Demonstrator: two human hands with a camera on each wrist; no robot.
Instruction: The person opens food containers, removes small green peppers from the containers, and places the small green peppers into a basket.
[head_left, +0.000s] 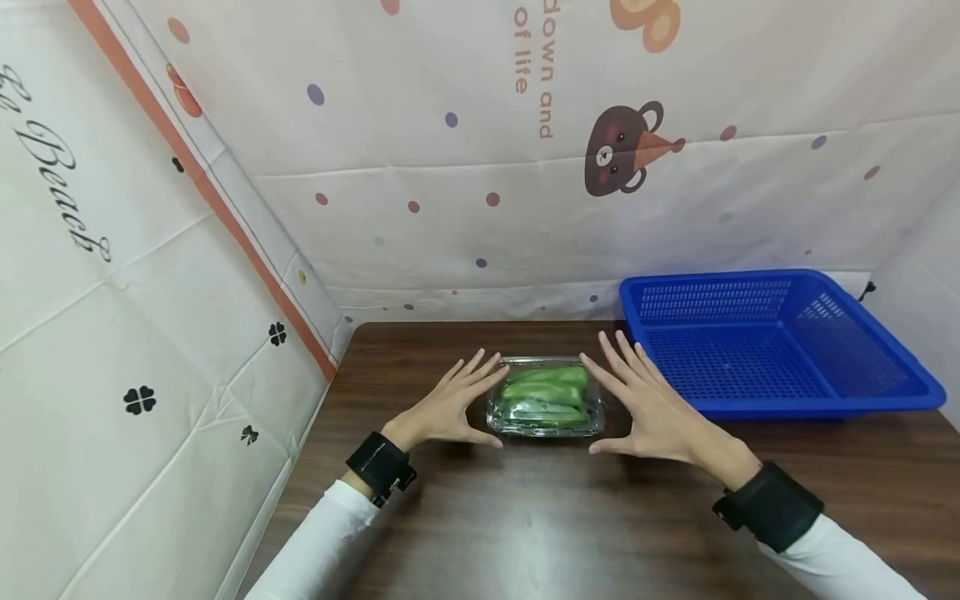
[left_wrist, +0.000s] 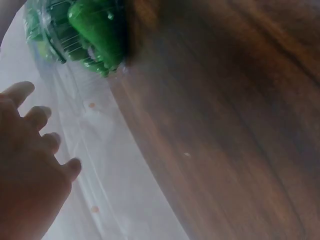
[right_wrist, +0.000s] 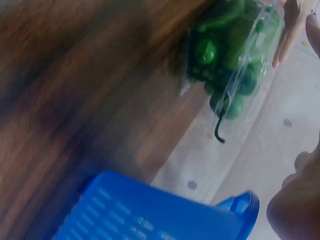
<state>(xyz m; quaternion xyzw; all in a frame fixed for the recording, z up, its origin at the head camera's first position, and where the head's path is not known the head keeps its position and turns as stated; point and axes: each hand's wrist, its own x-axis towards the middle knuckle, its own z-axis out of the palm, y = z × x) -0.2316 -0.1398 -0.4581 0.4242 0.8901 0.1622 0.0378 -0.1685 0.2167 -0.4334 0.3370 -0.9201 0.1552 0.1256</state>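
White sleeves (head_left: 330,533) lead to left hand (head_left: 450,408) and right hand (head_left: 648,408), flat-fingered, empty, flanking clear plastic pepper box (head_left: 545,398).

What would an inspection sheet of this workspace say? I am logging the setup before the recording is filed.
Surface: dark wood-grain table, bare around the things on it.
Job's things: clear plastic box of green peppers near the table's middle, lid closed; blue plastic basket to its right, nothing seen inside.
Clutter: nothing seen.
Hands: left hand and right hand flank the box, fingers straight and spread; no grip on it, contact cannot be told.
Cables: a dark bit behind the basket's far right corner, too small to tell.
Surroundings: printed cloth backdrop with dots and a bear behind and at left.
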